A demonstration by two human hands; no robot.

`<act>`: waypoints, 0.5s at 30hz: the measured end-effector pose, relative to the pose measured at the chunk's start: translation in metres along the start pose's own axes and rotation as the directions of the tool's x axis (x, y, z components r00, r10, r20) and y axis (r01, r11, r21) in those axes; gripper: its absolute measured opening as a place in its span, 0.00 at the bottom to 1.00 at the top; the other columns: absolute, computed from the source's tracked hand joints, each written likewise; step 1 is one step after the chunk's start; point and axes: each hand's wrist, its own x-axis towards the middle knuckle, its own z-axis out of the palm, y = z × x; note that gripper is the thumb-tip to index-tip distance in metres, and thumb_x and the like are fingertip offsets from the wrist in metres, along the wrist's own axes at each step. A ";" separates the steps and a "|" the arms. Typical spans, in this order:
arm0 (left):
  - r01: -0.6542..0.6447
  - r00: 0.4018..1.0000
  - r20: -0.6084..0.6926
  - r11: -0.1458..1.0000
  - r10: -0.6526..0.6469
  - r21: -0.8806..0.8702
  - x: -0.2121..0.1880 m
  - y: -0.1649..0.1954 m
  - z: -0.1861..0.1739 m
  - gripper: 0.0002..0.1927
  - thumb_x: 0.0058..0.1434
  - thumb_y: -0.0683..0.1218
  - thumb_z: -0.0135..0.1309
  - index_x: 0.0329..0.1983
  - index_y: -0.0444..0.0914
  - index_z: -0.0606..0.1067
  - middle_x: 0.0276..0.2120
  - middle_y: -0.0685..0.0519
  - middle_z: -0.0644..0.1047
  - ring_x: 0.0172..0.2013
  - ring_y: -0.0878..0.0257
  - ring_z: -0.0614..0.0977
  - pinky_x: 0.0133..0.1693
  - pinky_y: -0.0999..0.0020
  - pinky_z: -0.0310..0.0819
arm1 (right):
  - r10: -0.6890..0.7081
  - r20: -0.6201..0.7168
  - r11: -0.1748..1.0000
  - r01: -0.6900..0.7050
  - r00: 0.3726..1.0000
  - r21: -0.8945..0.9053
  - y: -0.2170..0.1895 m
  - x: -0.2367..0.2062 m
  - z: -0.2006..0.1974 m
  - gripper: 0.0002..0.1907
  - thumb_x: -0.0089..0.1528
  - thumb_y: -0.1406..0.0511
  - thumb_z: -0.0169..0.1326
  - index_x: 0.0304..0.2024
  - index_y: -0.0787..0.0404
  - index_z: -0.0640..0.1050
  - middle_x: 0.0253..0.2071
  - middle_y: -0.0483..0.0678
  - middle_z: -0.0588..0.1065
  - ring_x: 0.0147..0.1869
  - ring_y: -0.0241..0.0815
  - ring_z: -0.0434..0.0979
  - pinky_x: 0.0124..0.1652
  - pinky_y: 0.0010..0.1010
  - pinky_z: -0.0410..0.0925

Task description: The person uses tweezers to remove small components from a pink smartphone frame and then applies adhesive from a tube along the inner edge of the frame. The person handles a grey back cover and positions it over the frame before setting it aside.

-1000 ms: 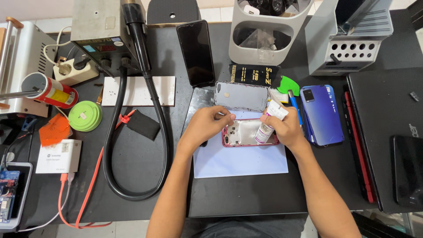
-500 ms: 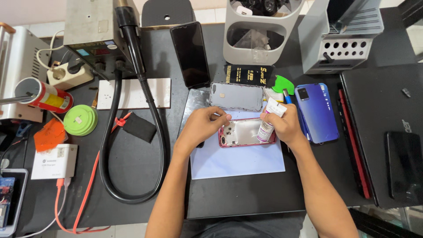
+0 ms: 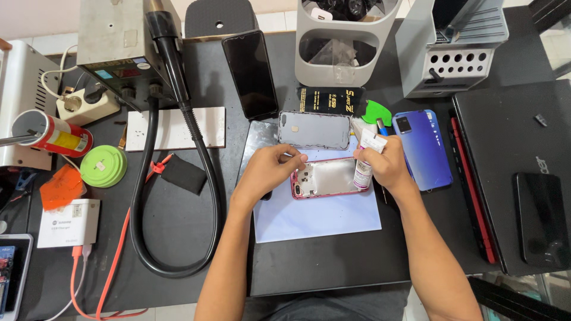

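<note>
An opened phone with a pink frame (image 3: 330, 178) lies back-up on a pale sheet of paper (image 3: 318, 214). My left hand (image 3: 270, 169) presses on the frame's left end, fingers curled over its top-left corner. My right hand (image 3: 386, 161) grips a small white glue tube (image 3: 364, 163) held upright, its tip down at the frame's right edge. A grey phone back cover (image 3: 314, 129) lies just beyond the frame. A blue phone (image 3: 421, 148) rests right of my right hand.
A black hose (image 3: 156, 196) loops from a hot-air station (image 3: 116, 44) at the left. A dark phone (image 3: 250, 74), grey organisers (image 3: 348, 62), a green pick (image 3: 377, 112), a laptop (image 3: 511, 172) with a black phone (image 3: 540, 217), a green round tin (image 3: 103, 166), and a red can (image 3: 56, 135) surround the mat.
The view has shifted slightly. My hands stay on the pink frame, with the glue tube still at its right edge.
</note>
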 end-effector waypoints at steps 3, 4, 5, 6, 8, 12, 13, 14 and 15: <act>-0.040 0.999 -0.001 0.999 0.040 -0.033 0.000 -0.001 0.000 0.17 0.59 0.55 0.59 0.37 0.36 0.82 0.28 0.50 0.85 0.25 0.66 0.82 0.30 0.70 0.72 | 0.007 -0.004 1.000 -0.007 1.000 -0.007 0.002 0.000 -0.001 0.08 0.54 0.68 0.54 0.26 0.70 0.78 0.22 0.47 0.76 0.27 0.33 0.72 0.29 0.28 0.65; -0.063 0.998 -0.001 0.997 0.063 -0.054 0.001 -0.001 0.000 0.17 0.59 0.55 0.59 0.37 0.36 0.82 0.28 0.51 0.86 0.25 0.67 0.83 0.30 0.70 0.73 | 0.008 -0.003 1.000 -0.008 1.000 -0.007 0.002 0.000 -0.002 0.08 0.54 0.68 0.53 0.27 0.70 0.78 0.22 0.47 0.76 0.27 0.33 0.72 0.29 0.28 0.66; -0.045 0.999 -0.003 0.998 0.045 -0.038 0.001 -0.001 0.000 0.17 0.58 0.55 0.60 0.37 0.36 0.82 0.27 0.50 0.85 0.24 0.66 0.82 0.30 0.70 0.72 | 0.008 -0.003 1.000 -0.008 1.000 -0.007 0.003 0.001 -0.003 0.08 0.54 0.68 0.53 0.27 0.70 0.78 0.23 0.47 0.76 0.27 0.33 0.72 0.29 0.28 0.66; -0.028 1.000 -0.005 0.999 0.028 -0.022 0.001 -0.001 0.000 0.17 0.58 0.55 0.60 0.38 0.36 0.83 0.26 0.49 0.85 0.24 0.65 0.80 0.29 0.69 0.72 | 0.013 -0.010 1.000 -0.013 1.000 -0.012 0.004 0.001 -0.003 0.08 0.54 0.68 0.53 0.27 0.70 0.79 0.23 0.47 0.76 0.27 0.33 0.72 0.29 0.28 0.66; -0.009 1.000 -0.008 1.000 0.009 -0.003 0.001 -0.001 0.000 0.18 0.57 0.55 0.60 0.38 0.37 0.83 0.26 0.48 0.84 0.23 0.64 0.80 0.29 0.68 0.71 | 0.024 -0.021 0.999 -0.024 1.000 -0.021 0.005 0.001 -0.004 0.08 0.54 0.68 0.53 0.27 0.70 0.79 0.22 0.46 0.76 0.27 0.33 0.72 0.29 0.28 0.66; -0.025 1.000 -0.008 1.000 0.024 -0.014 0.001 0.000 0.000 0.18 0.58 0.55 0.60 0.38 0.36 0.83 0.26 0.49 0.85 0.23 0.65 0.81 0.29 0.69 0.72 | 0.015 -0.037 0.999 -0.016 0.999 -0.030 0.006 0.002 -0.007 0.08 0.53 0.68 0.54 0.27 0.70 0.79 0.22 0.48 0.76 0.27 0.34 0.72 0.29 0.29 0.65; -0.034 0.999 -0.008 0.999 0.033 -0.024 0.001 0.000 0.000 0.18 0.58 0.55 0.60 0.38 0.36 0.83 0.27 0.50 0.85 0.24 0.66 0.81 0.29 0.69 0.72 | 0.006 -0.038 0.999 -0.007 0.999 -0.039 0.007 0.002 -0.008 0.09 0.53 0.68 0.54 0.27 0.70 0.79 0.23 0.48 0.76 0.27 0.34 0.73 0.29 0.28 0.65; -0.016 1.000 -0.001 1.000 0.016 -0.009 0.001 0.000 0.000 0.18 0.58 0.56 0.60 0.38 0.36 0.83 0.26 0.49 0.85 0.23 0.65 0.81 0.29 0.68 0.71 | -0.002 -0.039 0.999 0.000 0.999 -0.049 0.007 0.002 -0.009 0.09 0.53 0.68 0.54 0.27 0.70 0.79 0.23 0.48 0.76 0.27 0.34 0.73 0.30 0.28 0.65; 0.002 1.000 0.004 1.000 -0.002 0.007 0.001 0.000 0.000 0.18 0.58 0.56 0.60 0.39 0.37 0.83 0.26 0.48 0.84 0.23 0.63 0.80 0.28 0.68 0.71 | 0.006 -0.046 0.999 -0.008 0.999 -0.053 0.007 0.002 -0.009 0.09 0.53 0.68 0.54 0.28 0.70 0.79 0.23 0.48 0.76 0.27 0.34 0.73 0.29 0.29 0.65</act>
